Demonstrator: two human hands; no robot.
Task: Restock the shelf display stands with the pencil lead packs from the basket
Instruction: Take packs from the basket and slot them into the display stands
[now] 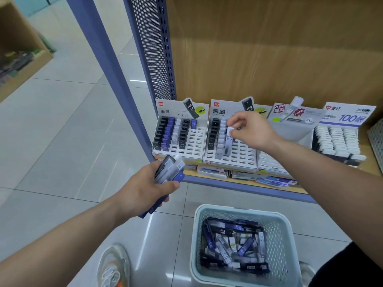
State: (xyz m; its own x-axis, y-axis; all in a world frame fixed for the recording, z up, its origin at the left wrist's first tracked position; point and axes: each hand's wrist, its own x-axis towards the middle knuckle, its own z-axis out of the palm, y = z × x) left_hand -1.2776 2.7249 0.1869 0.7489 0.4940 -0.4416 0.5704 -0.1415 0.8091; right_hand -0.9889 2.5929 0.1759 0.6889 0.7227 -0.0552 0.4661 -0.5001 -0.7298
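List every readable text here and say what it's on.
"黑晶": left stand's header card and second stand's header card.
"HB 0.7": pack pinched by the right hand.
"HB": white pack in the basket.
"100": far-right stand's header.
Too blurred to read: third stand's header, red logos.

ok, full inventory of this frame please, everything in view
slotted cardboard display stands: four, white, side by side on wooden shelf
perforated plastic basket: one, pale green, on the floor
pencil lead packs: many, black, blue, clear, loose in basket
sneaker: one, grey and orange, bottom left
left hand: one, grips several packs, dark, clear, blue
right hand: one, pinches a clear pack at the second stand
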